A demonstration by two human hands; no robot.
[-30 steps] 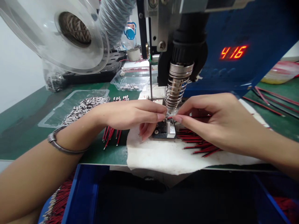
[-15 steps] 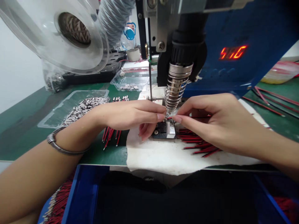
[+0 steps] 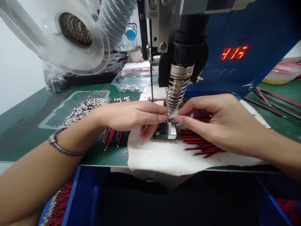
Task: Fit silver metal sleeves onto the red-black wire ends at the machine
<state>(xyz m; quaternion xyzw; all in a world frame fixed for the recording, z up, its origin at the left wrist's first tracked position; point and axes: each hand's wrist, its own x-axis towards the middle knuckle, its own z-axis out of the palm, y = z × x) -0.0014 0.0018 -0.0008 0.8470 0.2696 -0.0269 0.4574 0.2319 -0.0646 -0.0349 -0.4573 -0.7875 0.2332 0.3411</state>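
Thumb and index finger of my right hand are closed on a thin red-and-black wire, its end at the small metal fixture. From the other side my left hand pinches at the same spot; whatever is between its fingertips is hidden. Just above both sets of fingertips is the spring-wrapped tip of a soldering head. Beneath my right hand a bundle of red-and-black wires lies on a white cloth.
Left of the fixture stand a clear tray of metal connectors and wires with connectors attached. A large clear spool hangs upper left. Behind is a blue machine with a red display. Blue bins sit below the table edge.
Both hands hold almost the same position at the fixture. The digits on the red display look different; little else has shifted.
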